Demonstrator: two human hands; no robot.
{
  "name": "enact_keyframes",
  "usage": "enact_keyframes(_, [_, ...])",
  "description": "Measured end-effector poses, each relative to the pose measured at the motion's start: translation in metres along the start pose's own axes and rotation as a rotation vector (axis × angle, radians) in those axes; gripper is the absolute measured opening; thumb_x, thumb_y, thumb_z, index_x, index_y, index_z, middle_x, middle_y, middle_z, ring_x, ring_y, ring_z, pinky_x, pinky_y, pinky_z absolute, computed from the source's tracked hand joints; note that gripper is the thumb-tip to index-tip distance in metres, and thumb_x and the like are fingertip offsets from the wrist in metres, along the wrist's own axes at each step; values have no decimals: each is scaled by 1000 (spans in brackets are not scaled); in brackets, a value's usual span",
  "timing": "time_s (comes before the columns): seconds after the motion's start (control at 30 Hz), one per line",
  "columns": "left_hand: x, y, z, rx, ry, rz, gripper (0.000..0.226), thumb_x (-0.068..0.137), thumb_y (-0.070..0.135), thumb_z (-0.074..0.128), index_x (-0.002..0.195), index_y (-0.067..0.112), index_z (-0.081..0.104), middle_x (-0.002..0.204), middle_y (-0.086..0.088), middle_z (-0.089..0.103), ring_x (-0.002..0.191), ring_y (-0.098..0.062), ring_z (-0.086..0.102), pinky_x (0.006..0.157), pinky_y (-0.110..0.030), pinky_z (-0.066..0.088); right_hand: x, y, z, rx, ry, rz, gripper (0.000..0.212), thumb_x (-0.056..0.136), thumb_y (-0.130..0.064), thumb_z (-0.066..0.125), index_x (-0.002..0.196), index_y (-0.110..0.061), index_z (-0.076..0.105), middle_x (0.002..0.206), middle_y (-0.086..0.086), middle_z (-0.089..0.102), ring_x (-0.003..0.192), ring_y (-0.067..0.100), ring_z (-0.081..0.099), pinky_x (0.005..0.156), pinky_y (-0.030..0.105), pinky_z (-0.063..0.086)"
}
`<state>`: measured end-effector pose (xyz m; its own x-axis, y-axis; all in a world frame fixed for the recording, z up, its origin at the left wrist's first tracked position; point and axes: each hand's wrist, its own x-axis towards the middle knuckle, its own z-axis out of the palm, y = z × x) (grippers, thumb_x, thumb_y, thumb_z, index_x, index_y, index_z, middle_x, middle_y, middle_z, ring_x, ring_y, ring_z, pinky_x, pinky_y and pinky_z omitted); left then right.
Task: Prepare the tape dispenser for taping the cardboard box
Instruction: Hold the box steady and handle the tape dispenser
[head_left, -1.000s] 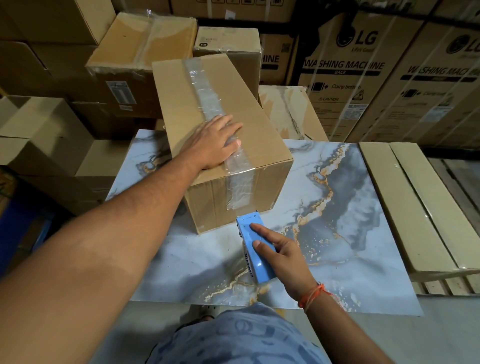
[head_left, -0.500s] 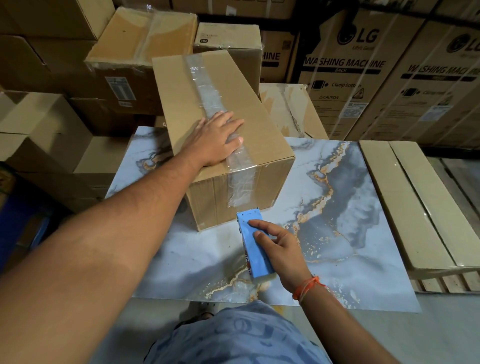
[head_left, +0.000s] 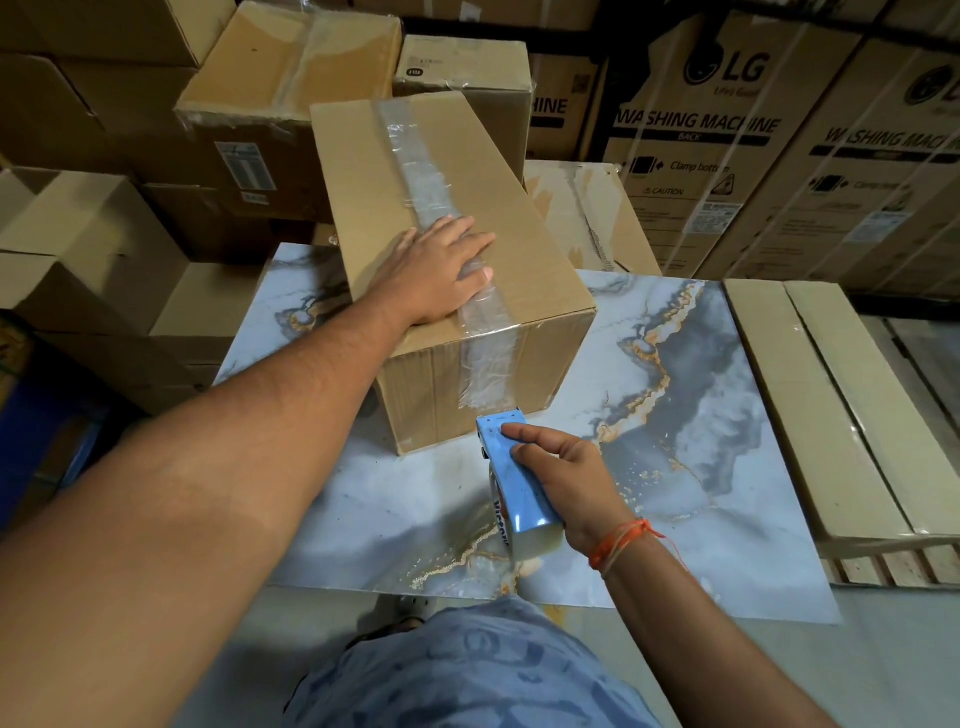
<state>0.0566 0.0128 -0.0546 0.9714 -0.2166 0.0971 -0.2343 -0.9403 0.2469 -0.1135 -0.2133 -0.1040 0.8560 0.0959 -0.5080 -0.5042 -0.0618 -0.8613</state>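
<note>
Right hand (head_left: 566, 480) fingers wrapped around blue dispenser (head_left: 511, 480); left hand (head_left: 436, 270) spread flat on box (head_left: 519, 249). Likely light, rigid, smooth-sided; best held mid-body, clear of the front edge.

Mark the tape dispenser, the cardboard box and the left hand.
tape dispenser (head_left: 511, 478): head view, on its blue top face.
cardboard box (head_left: 363, 171): head view, on the bare top flap left of the tape strip.
left hand (head_left: 434, 273): head view, on the back of the hand.

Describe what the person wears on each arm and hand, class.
Both forearms are bare, with no sleeves in view. The right hand has an orange thread bracelet tied at the wrist, loose ends trailing. The left hand shows no ring, watch or glove.
</note>
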Motion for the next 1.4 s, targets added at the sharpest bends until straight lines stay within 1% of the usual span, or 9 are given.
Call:
enact_keyframes(0.13, [1,-1,1,-2,3,-3,61,100,56,36,157,37,32,170,1,24,157,-20,17,125,-56,16,6,-11,3,69,-20,44,21,92,-5,63,108,-10,77,107,18,74,69,22,67,57,28,59])
enact_keyframes(0.43, [1,-2,2,-1,9,-10,60,99,56,37,157,37,34,170,1,25,157,-19,18,125,-56,17,11,-31,2,271,-49,193,20,91,-2,63,107,-1,74,80,17,72,53,21,67,49,28,59])
enact_keyframes(0.77, [0,1,0,7,-2,-13,60,101,56,36,158,36,31,170,1,23,157,-20,17,125,-56,15,21,-33,-1,389,-84,370,29,87,-9,72,113,4,70,90,29,66,57,30,64,48,34,59])
enact_keyframes(0.93, [0,1,0,5,-2,-16,60,101,56,35,157,37,31,170,2,23,157,-20,16,125,-57,14,38,-18,-6,412,-130,470,43,88,-15,72,123,8,62,118,32,65,68,31,64,54,36,61])
enact_keyframes(1.07, [-1,2,0,6,-7,-19,60,101,56,35,158,37,31,170,2,23,158,-20,15,125,-57,13,27,0,-8,350,-69,447,31,91,-12,67,116,6,66,109,29,68,62,28,67,51,33,59])
enact_keyframes(1.17, [-1,1,1,-13,-7,-18,60,101,56,36,157,37,32,170,2,23,158,-20,15,125,-58,13,17,12,-11,123,22,177,17,95,-7,61,105,-6,74,101,22,73,61,19,67,54,26,57])
enact_keyframes(1.27, [0,1,2,-9,-1,-11,60,101,56,35,157,37,32,170,2,23,158,-20,15,125,-59,13,8,26,-23,-474,119,-143,26,92,-16,63,113,-25,75,113,0,75,89,14,71,81,29,58])
enact_keyframes(1.33, [0,1,1,-4,3,-1,60,101,56,35,158,36,32,170,1,23,157,-20,16,125,-59,14,4,37,-34,-795,170,-231,37,90,-19,63,125,-28,69,117,-2,74,101,20,70,89,31,54])
enact_keyframes(1.4, [1,1,2,-6,9,1,60,101,56,35,157,36,32,170,1,23,157,-21,16,125,-59,14,3,45,-44,-969,261,-239,43,89,-20,61,131,-29,64,114,6,75,100,28,70,85,33,53])
